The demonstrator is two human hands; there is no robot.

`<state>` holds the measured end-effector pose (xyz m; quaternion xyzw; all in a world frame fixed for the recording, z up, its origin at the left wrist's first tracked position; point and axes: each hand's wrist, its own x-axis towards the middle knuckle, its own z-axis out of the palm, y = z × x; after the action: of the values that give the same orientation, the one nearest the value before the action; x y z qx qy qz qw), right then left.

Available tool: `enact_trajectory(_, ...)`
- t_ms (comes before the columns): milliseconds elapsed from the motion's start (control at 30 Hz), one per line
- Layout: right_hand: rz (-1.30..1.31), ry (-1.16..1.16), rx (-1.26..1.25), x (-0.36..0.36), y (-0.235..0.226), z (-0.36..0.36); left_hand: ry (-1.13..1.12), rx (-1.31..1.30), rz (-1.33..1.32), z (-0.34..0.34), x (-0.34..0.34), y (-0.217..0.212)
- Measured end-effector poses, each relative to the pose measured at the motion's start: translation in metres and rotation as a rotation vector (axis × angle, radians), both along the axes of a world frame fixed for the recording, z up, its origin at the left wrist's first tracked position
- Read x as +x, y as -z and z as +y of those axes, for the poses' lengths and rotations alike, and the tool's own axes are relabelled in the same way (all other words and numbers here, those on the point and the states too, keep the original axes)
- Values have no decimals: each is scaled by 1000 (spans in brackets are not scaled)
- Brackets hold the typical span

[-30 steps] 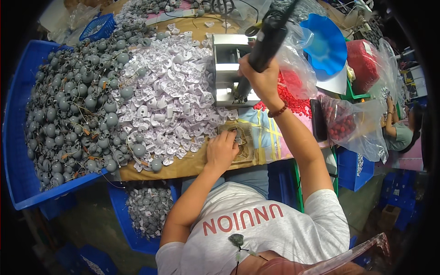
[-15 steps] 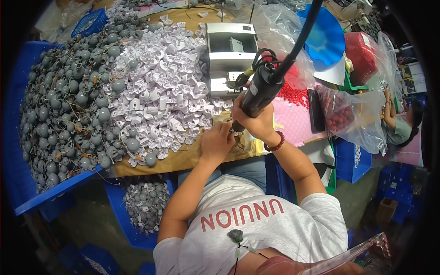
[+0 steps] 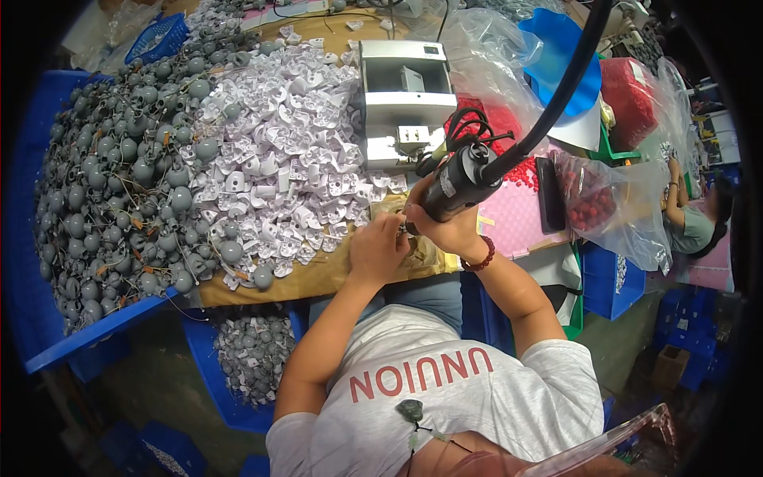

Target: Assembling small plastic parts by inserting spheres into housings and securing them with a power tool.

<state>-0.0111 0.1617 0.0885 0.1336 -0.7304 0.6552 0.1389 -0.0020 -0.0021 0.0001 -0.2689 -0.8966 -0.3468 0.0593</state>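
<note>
My right hand [image 3: 447, 228] is wrapped round a black electric screwdriver [image 3: 461, 188], which leans with its upper end away to the right. Its thick black cable rises toward the top of the view. Right beside it, my left hand [image 3: 378, 247] has its fingers closed at the screwdriver's lower end, and what they hold is hidden. Both hands are over the brown covering [image 3: 429, 259] at the table's near edge. Close on the left lies a heap of white plastic parts [image 3: 274, 159]. Beyond the hands stands a white-and-grey box-shaped device [image 3: 405, 100] with an open recess.
Grey round parts with wires [image 3: 119, 171] fill a large blue tray [image 3: 103, 332] at left. On the right are small red parts [image 3: 520, 171], a dark phone-like slab [image 3: 549, 193], a clear bag [image 3: 620, 208] and a blue bowl [image 3: 563, 67]. A co-worker [image 3: 694, 219] sits far right.
The screwdriver's upper end and cable have swung right and nearer to me, uncovering more of the device. My right hand has turned slightly with it; my left hand has barely moved.
</note>
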Motion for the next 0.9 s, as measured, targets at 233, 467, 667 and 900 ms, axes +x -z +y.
enact_trajectory(233, -34, -15, 48, 11, 45, 0, 50, 16, -87, -3, -5, -7)
enact_trajectory(467, -364, -70, -250, 22, 43, -1, 58, 98, -173, -2, -8, -8)
enact_trajectory(667, -524, -91, -301, 20, 32, -3, 35, 52, -194, -1, -7, -13)
enact_trajectory(900, -197, 61, -89, 16, 2, 1, 1, 85, -159, 0, -2, -11)
